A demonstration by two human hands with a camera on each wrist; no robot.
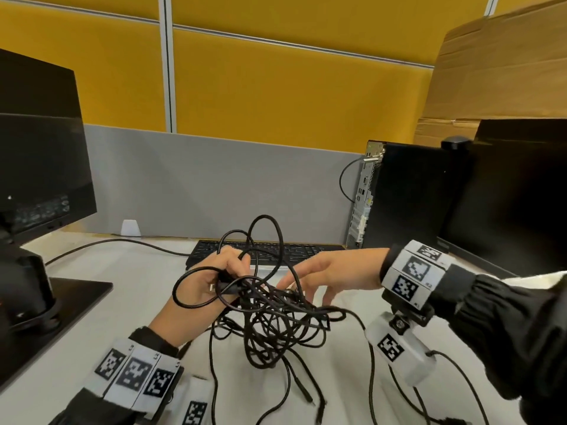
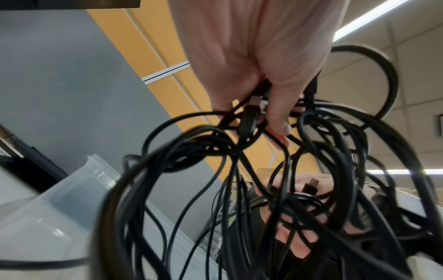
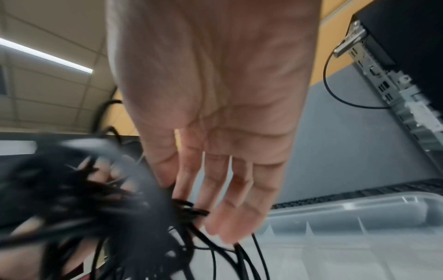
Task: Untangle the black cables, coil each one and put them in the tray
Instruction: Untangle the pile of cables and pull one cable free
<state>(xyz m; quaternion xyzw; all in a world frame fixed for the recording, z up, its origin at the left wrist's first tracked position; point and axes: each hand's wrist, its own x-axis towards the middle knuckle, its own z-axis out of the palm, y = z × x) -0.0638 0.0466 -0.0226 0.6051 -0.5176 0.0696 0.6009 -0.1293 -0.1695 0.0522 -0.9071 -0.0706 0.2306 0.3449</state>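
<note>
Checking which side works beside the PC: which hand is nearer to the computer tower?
Right. The right hand reaches in just in front of the computer tower; the left hand grips the black cables farther left.

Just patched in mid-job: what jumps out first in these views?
A dense knot of black cables hangs mid-frame above the white desk. The left hand grips strands and a connector at its top, while the right hand reaches in with fingers spread. Behind sits a clear tray, before the keyboard.
</note>
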